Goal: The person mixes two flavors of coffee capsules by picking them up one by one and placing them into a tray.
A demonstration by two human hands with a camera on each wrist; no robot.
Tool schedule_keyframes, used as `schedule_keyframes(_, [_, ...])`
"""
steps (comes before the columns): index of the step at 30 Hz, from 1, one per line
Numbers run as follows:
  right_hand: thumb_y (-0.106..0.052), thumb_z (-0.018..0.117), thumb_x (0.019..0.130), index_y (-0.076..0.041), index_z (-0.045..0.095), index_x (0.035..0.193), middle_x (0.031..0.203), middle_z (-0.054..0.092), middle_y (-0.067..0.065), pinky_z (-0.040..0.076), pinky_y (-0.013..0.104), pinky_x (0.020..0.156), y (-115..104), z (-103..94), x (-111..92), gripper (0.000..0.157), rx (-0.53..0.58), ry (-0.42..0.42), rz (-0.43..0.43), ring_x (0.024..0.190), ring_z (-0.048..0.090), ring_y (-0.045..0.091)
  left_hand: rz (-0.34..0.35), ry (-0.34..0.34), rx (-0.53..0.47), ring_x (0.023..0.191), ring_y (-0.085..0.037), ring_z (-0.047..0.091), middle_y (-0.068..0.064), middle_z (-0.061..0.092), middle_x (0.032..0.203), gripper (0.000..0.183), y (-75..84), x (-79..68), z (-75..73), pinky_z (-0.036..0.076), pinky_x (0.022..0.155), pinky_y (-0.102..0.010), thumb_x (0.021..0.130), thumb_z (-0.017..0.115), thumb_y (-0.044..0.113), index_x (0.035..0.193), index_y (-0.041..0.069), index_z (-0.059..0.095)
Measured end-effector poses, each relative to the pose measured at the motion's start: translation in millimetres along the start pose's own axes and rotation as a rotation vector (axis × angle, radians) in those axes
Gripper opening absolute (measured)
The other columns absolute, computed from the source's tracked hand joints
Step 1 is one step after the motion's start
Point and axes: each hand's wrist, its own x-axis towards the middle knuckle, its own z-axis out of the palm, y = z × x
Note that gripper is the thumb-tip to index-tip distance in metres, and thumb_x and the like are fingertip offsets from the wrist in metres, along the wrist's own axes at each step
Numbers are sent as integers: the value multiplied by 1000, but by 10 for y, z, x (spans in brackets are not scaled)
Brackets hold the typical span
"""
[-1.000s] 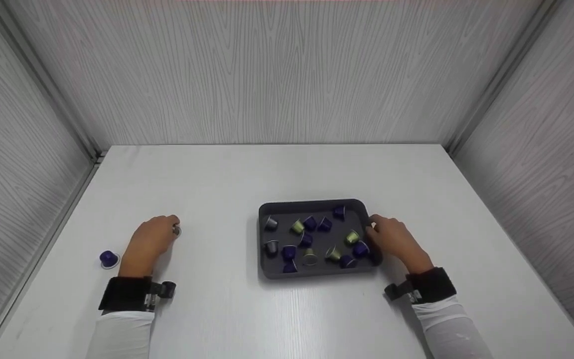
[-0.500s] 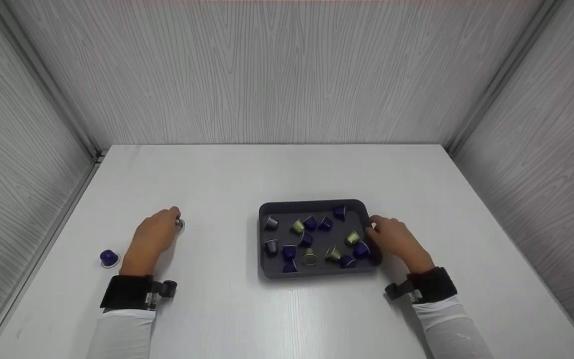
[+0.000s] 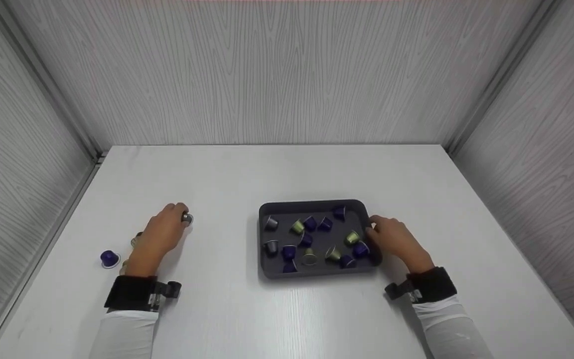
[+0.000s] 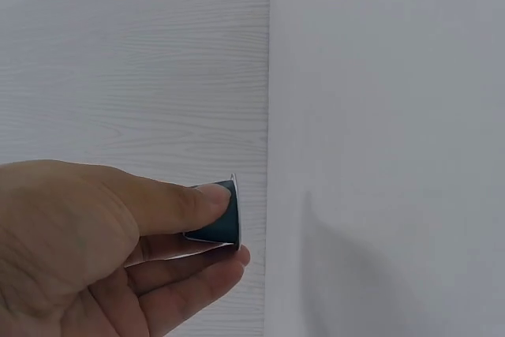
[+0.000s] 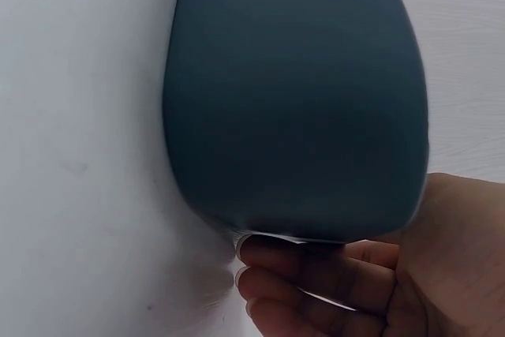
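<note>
Fingers (image 4: 193, 293) of the left hand (image 3: 161, 232): narrow, with the thumb pinching one dark capsule (image 4: 211, 225), flat rimmed end pointing away from the palm. Capsule reads teal in the left wrist view, grey in the head view. It's held above the surface (image 3: 227, 309), hand's shadow falling apart from the hand. Location: left of the tray (image 3: 317, 271), well apart from it.

Right hand (image 3: 396, 242): at the tray's right end, holding the edge. Fingers bent against the outside wall, tips close to the surface; thumb hidden in the right wrist view.

Tray: dark, rounded corners, flat on the surface, a bit right of centre. Inside, capsules scattered, mostly tipped over: two grey capsules (image 3: 271, 248) by the left wall, four green capsules (image 3: 352, 237) and eight purple capsules (image 3: 289, 252) spread around.

Loose on the surface, far left: purple pod (image 3: 109, 258), upright on its rim, near the left forearm. Two pale pods (image 3: 134, 242) beside that forearm too, partly covered by it; exact colour can't be told.

Both wrists: black straps (image 3: 130, 293) with small cameras, white sleeves (image 3: 125, 334) below. Grained panels (image 3: 277, 75) at back and sides.
</note>
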Motion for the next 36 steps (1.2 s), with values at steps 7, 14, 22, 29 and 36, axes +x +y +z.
schedule_keyframes(7, [-17,54,96,2,62,121,79,63,8,47,40,61,15,5,6,32,8,-16,9,67,56,24,-1,49,-40,102,-41,61,-25,59,110,24,127,63,56,51,85,-51,100,52,4,122,-7,51])
schedule_keyframes(14, [-17,54,97,3,61,123,82,66,10,47,39,61,23,12,-1,34,8,-15,8,68,57,23,53,156,-59,94,-34,63,-20,64,101,16,282,188,122,52,77,-46,100,52,4,113,-4,56])
schedule_keyframes(22, [-16,54,97,4,60,123,80,66,10,49,41,62,15,0,-11,34,-8,-3,-5,66,57,24,92,101,-35,98,-32,63,-17,64,111,26,475,336,316,52,82,-44,97,62,10,121,0,58])
schedule_keyframes(29, [-17,54,97,3,61,123,85,67,12,49,42,63,5,5,-7,33,6,-11,7,70,58,25,103,-8,-49,110,-34,60,-18,62,121,38,706,552,399,48,91,-48,101,57,26,130,2,55])
schedule_keyframes(36, [-18,55,97,2,61,123,82,65,11,49,41,63,-15,10,-7,33,6,-11,20,69,57,25,126,-113,-57,123,-35,53,-19,56,132,50,885,795,423,42,100,-50,102,52,38,137,3,51])
